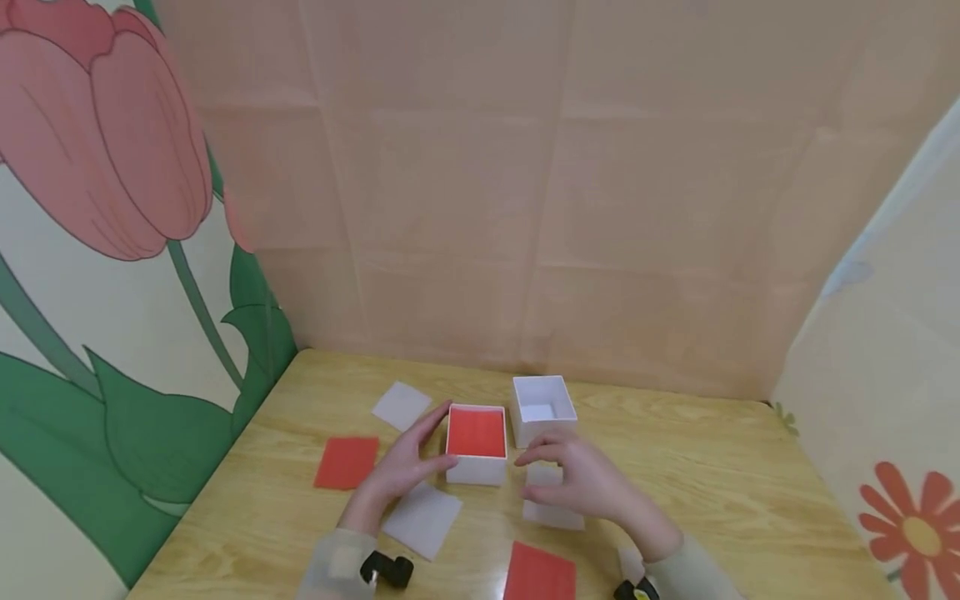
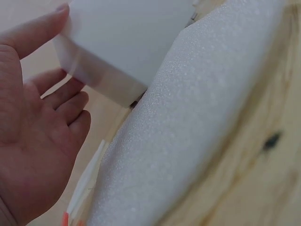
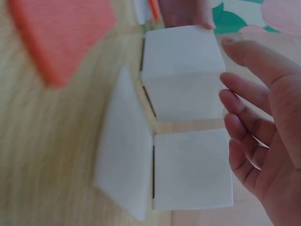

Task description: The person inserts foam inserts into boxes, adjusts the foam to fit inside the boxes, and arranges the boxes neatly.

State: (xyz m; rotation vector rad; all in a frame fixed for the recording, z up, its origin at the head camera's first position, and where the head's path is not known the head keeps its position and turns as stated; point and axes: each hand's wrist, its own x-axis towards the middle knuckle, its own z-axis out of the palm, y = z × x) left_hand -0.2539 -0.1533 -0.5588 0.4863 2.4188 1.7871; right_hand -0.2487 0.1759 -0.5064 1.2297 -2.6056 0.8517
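Both hands are lying open: the left hand (image 1: 401,467) is touching the red-filled box (image 1: 477,444) at nine o'clock, steadying it; the right hand (image 1: 581,479) is hovering at three o'clock, holding nothing.

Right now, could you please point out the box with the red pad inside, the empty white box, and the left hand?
box with the red pad (image 1: 477,433), head view, on the pad.
empty white box (image 1: 542,408), head view, inside floor.
left hand (image 1: 405,468), head view, back of hand.

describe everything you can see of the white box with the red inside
The white box is a small, square, open-topped box, seemingly card, with plain white walls and a flat red pad filling its inside. It sits upright on the wooden table, close beside an empty white box. The left hand touches its left side with straight fingers; the right hand hovers just right of it.
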